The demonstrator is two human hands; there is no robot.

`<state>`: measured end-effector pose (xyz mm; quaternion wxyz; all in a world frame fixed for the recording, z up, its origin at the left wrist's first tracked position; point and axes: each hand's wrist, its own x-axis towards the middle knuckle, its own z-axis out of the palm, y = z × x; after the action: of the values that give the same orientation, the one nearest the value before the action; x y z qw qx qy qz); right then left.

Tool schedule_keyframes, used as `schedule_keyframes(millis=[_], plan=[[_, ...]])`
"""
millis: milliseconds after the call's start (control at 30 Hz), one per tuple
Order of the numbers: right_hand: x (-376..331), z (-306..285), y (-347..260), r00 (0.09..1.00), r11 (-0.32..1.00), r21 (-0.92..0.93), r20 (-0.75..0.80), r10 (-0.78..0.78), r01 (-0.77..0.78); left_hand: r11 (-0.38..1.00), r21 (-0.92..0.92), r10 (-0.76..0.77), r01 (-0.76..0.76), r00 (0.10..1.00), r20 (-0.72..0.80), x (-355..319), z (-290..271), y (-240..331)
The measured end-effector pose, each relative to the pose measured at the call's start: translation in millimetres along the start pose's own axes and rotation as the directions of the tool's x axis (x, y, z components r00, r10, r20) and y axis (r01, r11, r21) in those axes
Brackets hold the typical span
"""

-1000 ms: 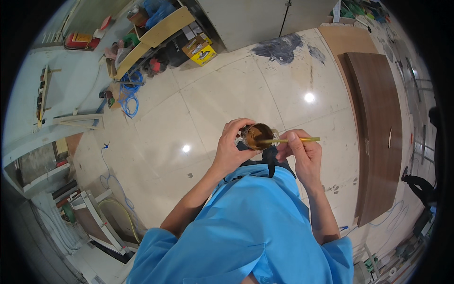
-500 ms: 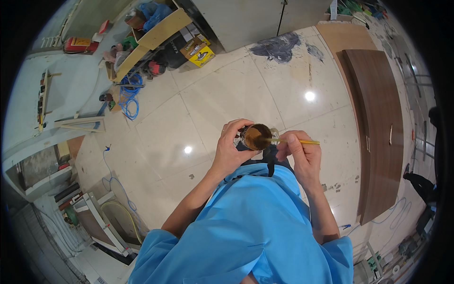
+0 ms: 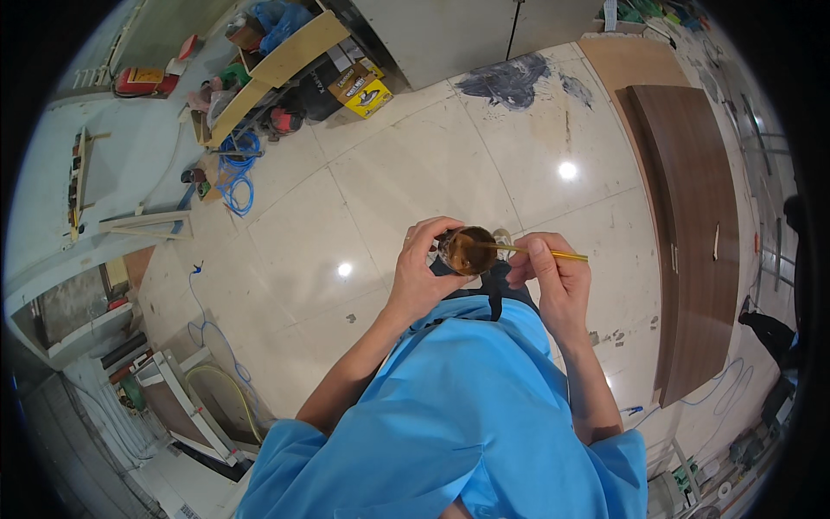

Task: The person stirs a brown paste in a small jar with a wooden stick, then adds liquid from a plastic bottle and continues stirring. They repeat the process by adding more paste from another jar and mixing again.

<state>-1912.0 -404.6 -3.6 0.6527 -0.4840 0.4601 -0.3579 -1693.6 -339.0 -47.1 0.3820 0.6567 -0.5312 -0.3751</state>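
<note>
My left hand (image 3: pixel 419 275) is wrapped round the side of a small round can (image 3: pixel 477 270), tilted so its mouth shows. Brown stuff, which looks wet, coats the inside. From the right, my right hand (image 3: pixel 558 281) grips a thin yellow stick (image 3: pixel 569 256) between thumb and fingers. The stick crosses the can's rim, and its far end is down in the brown contents, so I cannot make out whether it carries bristles. Both hands are in front of my blue top, above the tiled floor.
Long brown panels (image 3: pixel 692 242) lie on the floor at right. A wooden shelf (image 3: pixel 298 52) with bags stands at far left, beside a yellow box (image 3: pixel 367 97) and coiled blue hose (image 3: pixel 238 177). A dark smear (image 3: pixel 506 82) marks the tiles. Framed pieces (image 3: pixel 177 406) lean at lower left.
The stick's inner end has shifted a little inside the can, and my right hand has moved slightly. The contents now look darker and shinier. My left hand keeps its hold.
</note>
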Motion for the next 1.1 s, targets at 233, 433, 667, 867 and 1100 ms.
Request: schedule_keyframes(millis=[233, 433, 667, 867, 1100], plan=[[-0.3, 1.8, -2.7, 0.999, 0.999, -0.033, 0.003, -0.042, 0.042, 1.0, -0.031, 0.004, -0.005, 1.0, -0.021, -0.9, -0.8, -1.8], [-2.7, 1.5, -2.9, 0.999, 0.999, 0.032, 0.03, -0.026, 0.025, 1.0, 0.004, 0.017, -0.017, 1.0, -0.009, -1.7, 0.1, -3.0], [-5.9, 1.3, -4.7, 0.999, 0.999, -0.03, 0.025, 0.024, -0.023, 1.0, 0.0, 0.017, -0.017, 1.0, 0.0, -3.3, 3.8, -2.9], [-6.4, 0.7, -7.2, 0.997, 0.998, -0.043, 0.06, 0.051, -0.048, 1.0, -0.005, 0.018, -0.018, 1.0, -0.006, -4.1, 3.4, -2.8], [-6.3, -0.9, -6.9, 0.995, 0.999, 0.034, 0.099, 0.009, -0.012, 1.0, -0.017, 0.009, -0.01, 1.0, -0.019, -4.1, 3.0, -2.8]])
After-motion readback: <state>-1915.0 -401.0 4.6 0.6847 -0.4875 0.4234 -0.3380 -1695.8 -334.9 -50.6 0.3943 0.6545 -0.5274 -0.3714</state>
